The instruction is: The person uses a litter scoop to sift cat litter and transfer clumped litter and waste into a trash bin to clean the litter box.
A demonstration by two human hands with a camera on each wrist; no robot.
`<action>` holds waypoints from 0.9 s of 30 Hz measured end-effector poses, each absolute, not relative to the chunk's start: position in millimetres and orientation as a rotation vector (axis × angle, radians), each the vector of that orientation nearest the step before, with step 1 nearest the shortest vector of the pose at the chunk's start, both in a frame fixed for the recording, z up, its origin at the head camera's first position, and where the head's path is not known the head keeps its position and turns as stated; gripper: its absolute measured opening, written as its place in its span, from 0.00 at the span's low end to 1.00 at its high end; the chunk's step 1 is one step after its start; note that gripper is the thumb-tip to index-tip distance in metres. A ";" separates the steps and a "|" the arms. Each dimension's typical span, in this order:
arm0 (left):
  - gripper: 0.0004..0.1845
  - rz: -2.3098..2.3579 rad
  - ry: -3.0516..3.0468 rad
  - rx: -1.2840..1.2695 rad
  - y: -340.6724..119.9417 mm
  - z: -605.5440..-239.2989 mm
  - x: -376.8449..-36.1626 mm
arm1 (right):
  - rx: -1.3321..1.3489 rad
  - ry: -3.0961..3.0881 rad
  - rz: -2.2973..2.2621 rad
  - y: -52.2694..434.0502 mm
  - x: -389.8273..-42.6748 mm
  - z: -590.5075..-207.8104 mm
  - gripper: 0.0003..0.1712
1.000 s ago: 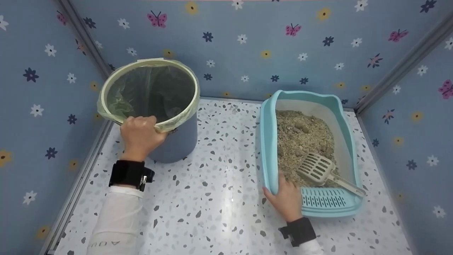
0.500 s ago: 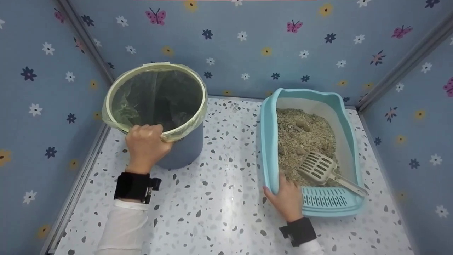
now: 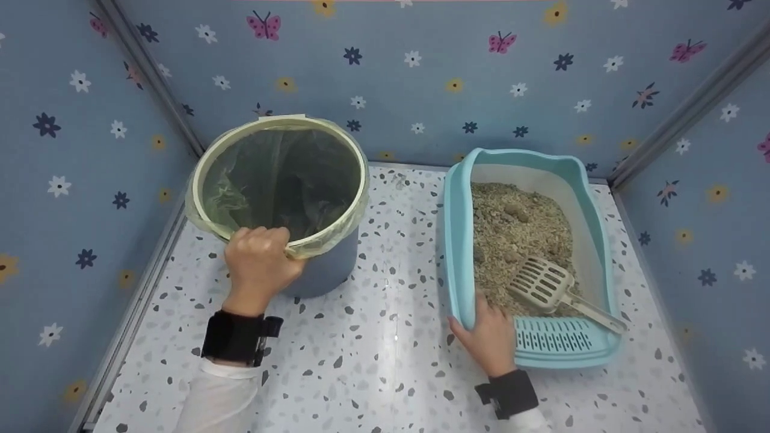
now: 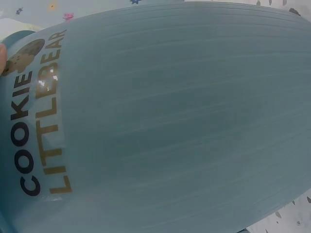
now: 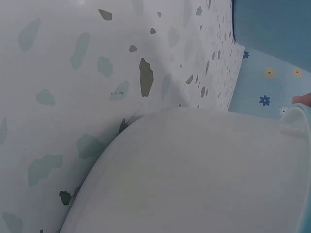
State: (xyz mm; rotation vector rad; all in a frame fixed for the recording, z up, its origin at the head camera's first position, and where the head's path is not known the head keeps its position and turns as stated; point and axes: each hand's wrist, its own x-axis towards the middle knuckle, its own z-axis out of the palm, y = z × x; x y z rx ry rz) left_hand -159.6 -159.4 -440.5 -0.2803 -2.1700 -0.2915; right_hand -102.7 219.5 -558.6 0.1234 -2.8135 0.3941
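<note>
The left hand (image 3: 260,257) has its grip curled over the near rim of the blue waste bin (image 3: 319,273), fingers hooked over the yellowish bag liner (image 3: 283,180) folded round the rim. In the left wrist view the bin's wall (image 4: 184,121) fills the picture, printed "COOKIE LITTLE BEAR". The right hand (image 3: 490,337) clasps the near left corner of the light blue litter tray (image 3: 454,240), thumb outside the wall and fingers over the rim. The tray holds tan litter (image 3: 517,234) with a few clumps, and a pale slotted scoop (image 3: 544,284) lies on it, handle towards the near right corner. Bin and tray stand apart on the speckled worktop (image 3: 391,313).

The step in hand looks like setting bin and tray in place for scooping. The next move probably calls for the right hand to release the tray and take the scoop's handle, while the left steadies the bin.
</note>
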 end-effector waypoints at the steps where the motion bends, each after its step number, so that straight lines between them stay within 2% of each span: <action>1: 0.13 -0.288 -2.170 -0.286 -157.9 -440.3 -157.8 | 0.119 -2.816 0.396 219.5 -102.6 -558.4 0.47; 5: 0.11 -0.288 -2.160 -0.308 -151.9 -440.0 -150.7 | 0.107 -2.826 0.407 219.3 -102.2 -558.3 0.47; 27: 0.14 -0.348 -2.181 -0.395 -118.7 -437.9 -114.2 | 0.134 -2.812 0.402 220.6 -103.8 -559.3 0.46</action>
